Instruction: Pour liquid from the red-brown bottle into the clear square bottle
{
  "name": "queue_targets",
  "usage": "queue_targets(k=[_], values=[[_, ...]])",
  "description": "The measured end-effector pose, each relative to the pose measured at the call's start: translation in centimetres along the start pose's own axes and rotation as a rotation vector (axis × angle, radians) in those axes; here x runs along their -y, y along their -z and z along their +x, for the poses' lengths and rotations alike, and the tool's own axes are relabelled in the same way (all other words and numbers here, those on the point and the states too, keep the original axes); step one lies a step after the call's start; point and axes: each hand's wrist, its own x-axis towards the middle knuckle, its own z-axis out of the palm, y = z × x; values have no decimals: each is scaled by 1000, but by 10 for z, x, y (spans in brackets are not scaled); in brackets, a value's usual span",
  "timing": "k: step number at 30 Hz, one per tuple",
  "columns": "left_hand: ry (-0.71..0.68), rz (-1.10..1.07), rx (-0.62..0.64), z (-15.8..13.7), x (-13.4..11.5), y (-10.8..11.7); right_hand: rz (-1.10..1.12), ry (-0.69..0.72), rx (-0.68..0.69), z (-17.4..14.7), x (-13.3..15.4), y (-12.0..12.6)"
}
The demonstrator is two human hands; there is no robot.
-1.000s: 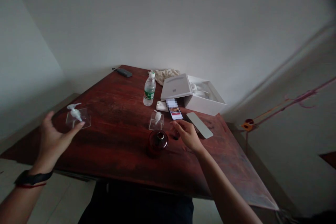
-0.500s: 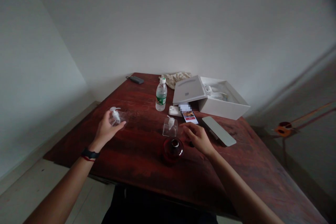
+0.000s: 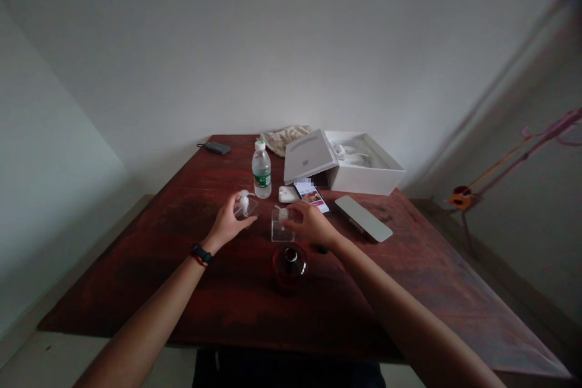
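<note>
My left hand (image 3: 227, 223) is wrapped round a clear square pump bottle (image 3: 247, 209) with a white pump head, thumb on the near side. To its right stands a second clear pump bottle (image 3: 282, 232), also square with a white pump. The fingers and thumb of my right hand (image 3: 308, 222) close around that second bottle's pump head, partly hiding it. Nearer to me, a dark red glass bottle (image 3: 290, 270) with a round body and an open neck stands on the table.
On the wooden table (image 3: 182, 212) a water bottle (image 3: 262, 171) stands behind the hands. Beyond are a phone (image 3: 313, 199), a white case (image 3: 287, 194), a grey-green flat case (image 3: 364, 218), an open white box (image 3: 364, 179) with its lid (image 3: 309, 157), a cloth (image 3: 279, 139) and a dark grey device (image 3: 216, 148).
My left hand has brought its pump bottle rightward, close to the second one. My right hand has moved left onto the second bottle's pump head. The view has shifted somewhat.
</note>
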Motion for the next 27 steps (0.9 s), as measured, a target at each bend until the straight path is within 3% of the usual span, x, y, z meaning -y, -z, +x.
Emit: queue_targets(k=[4, 8, 11, 12, 14, 16, 20, 27], values=[[36, 42, 3, 8, 2, -4, -135, -13, 58, 7, 6, 1], [65, 112, -130, 1, -24, 3, -235, -11, 115, 16, 15, 4], [-115, 29, -367, -18, -56, -1, -283, -17, 134, 21, 17, 1], [-176, -56, -361, -23, -66, -6, -294, -24, 131, 21, 17, -1], [-271, -176, -151, -31, -78, -21, -308, -41, 113, 21, 17, -6], [-285, -184, -23, -32, -81, -39, -312, -59, 82, 18, 17, -11], [-249, -189, 37, -28, -67, -61, -306, -91, 12, 11, 15, -16], [-254, -179, 299, -34, -41, -63, -267, -115, -106, 1, 6, -19]])
